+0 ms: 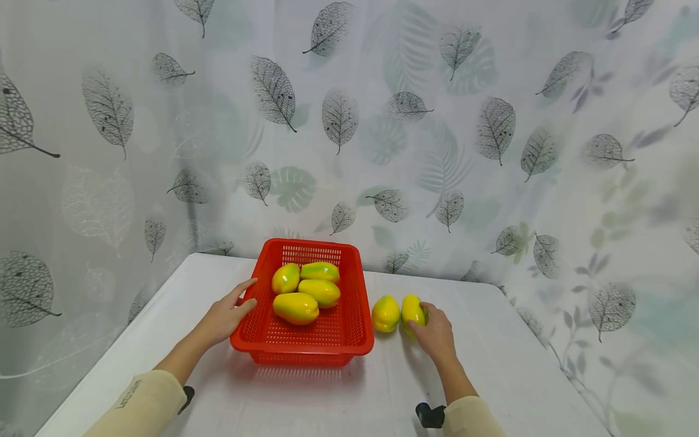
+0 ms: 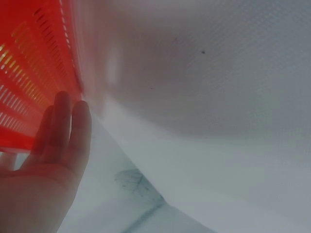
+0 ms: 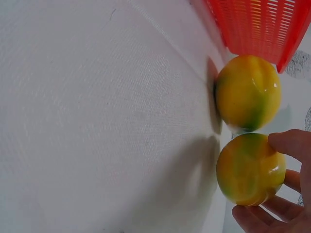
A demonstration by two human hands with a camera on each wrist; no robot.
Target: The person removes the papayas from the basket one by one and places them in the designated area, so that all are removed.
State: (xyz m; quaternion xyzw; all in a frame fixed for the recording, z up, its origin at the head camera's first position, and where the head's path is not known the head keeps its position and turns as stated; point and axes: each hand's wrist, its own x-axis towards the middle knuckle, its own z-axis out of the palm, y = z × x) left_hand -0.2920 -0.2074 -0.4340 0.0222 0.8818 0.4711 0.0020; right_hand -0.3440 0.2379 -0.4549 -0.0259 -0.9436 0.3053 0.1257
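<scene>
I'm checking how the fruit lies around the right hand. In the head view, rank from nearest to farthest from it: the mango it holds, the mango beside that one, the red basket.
1. Held mango, in the right hand.
2. Loose mango, just left of it.
3. Red basket, farther left.

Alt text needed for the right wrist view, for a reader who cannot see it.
The right hand grips a yellow-green fruit on the white table. A second fruit lies just beyond it, near the corner of a red basket.
</scene>
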